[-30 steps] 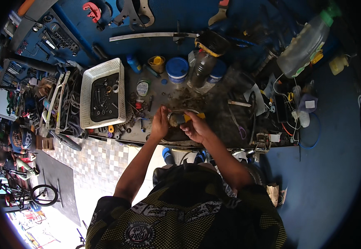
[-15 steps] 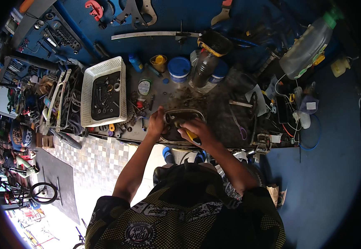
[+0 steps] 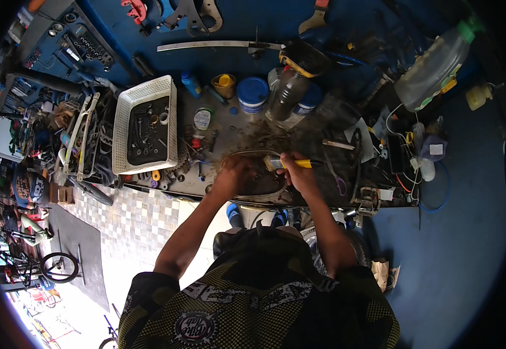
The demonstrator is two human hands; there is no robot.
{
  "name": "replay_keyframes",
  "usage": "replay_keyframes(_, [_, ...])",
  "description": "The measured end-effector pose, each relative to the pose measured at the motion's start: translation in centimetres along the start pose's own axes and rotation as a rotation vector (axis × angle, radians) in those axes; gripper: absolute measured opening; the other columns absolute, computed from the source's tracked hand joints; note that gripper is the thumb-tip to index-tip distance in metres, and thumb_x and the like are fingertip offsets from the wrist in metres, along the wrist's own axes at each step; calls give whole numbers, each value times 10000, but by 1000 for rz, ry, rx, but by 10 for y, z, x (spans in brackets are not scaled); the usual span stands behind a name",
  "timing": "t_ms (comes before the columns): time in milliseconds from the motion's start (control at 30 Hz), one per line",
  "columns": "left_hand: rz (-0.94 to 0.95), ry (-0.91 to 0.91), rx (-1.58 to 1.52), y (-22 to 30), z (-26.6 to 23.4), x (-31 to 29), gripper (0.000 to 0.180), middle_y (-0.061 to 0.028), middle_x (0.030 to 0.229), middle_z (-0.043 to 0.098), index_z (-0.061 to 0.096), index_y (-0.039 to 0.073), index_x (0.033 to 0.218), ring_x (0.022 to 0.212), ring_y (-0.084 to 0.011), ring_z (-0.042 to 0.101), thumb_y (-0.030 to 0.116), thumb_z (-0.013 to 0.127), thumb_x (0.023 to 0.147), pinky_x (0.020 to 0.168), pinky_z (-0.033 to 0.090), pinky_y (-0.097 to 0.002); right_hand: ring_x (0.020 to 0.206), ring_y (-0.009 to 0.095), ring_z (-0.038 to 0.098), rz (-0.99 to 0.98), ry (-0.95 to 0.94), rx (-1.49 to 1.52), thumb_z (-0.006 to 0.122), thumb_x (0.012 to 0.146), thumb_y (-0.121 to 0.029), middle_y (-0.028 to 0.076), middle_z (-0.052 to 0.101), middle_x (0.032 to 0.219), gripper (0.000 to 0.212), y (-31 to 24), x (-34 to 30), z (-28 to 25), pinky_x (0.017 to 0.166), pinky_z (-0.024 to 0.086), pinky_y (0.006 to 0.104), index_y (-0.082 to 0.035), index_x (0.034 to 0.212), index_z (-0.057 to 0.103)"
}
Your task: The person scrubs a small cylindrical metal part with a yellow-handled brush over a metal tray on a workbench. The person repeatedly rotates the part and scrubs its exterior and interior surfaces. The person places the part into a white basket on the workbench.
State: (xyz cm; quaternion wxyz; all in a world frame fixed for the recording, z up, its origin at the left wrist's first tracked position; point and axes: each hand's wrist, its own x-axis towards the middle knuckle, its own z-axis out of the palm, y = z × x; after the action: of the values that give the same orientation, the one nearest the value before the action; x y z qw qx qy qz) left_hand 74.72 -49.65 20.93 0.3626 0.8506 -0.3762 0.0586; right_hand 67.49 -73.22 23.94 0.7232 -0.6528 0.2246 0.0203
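Observation:
In my right hand (image 3: pixel 300 174) is a paintbrush (image 3: pixel 304 163), its yellow handle pointing right and its pale bristle end pointing left. The brush is held level above a shallow pan (image 3: pixel 276 195) with a pale rim and a dark, dirty inside, near the front edge of the workbench. My left hand (image 3: pixel 233 175) reaches over the left side of that pan, fingers curled downward. What those fingers grip is too dark to make out.
Left of the pan, a white plastic basket (image 3: pixel 175 139) holds wrenches and small metal parts. Behind stand a blue-lidded tub (image 3: pixel 253 93), a yellow cup (image 3: pixel 224 86) and a dark bottle (image 3: pixel 286 96). Purple-handled scissors (image 3: pixel 340 185) lie to the right, near a bench vise (image 3: pixel 369 200).
The brush has come up out of the pan and turned from angled to nearly level. My left hand has lowered and shifted right into the pan; the round metal part beside it is now hidden.

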Motion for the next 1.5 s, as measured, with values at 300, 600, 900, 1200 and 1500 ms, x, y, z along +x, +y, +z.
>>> replay_keyframes(300, [64,-271,238,4,-2,-19,427,-119,1333,589,696,151,1161,1220,-396,553,317,858,802,1045,469,-523,687,72,657,-13,59,-49,728,1002,-417,4,684,726,362,7,-31,-7,582,452,253,-70,913,672])
replay_keyframes(600, [-35,-435,357,-3,29,-4,391,-207,1444,500,706,109,1237,1366,-435,490,378,704,952,1152,392,-575,740,84,711,-29,83,35,735,1003,-360,-9,686,756,294,8,-31,-16,571,447,243,-84,931,665])
replay_keyframes(900, [-31,-457,397,0,23,-5,414,-187,1407,497,656,71,1289,1356,-412,479,332,668,968,1143,395,-568,669,71,650,-63,95,22,723,1011,-368,13,696,757,313,20,-37,-21,568,441,240,-71,930,664])
replay_keyframes(1200, [-29,-461,372,-3,11,-6,386,-171,1423,499,650,53,1272,1344,-408,481,275,671,958,1141,388,-561,721,140,678,-180,58,-277,737,1000,-349,47,707,767,294,24,-37,-18,680,519,314,-59,1011,692])
replay_keyframes(1500, [-3,-419,402,-8,7,-9,428,-164,1397,508,656,81,1277,1311,-410,482,322,726,931,1158,372,-565,1015,254,739,-570,-101,-526,822,926,-294,100,764,1102,346,29,-43,-2,878,570,349,-103,1197,725])
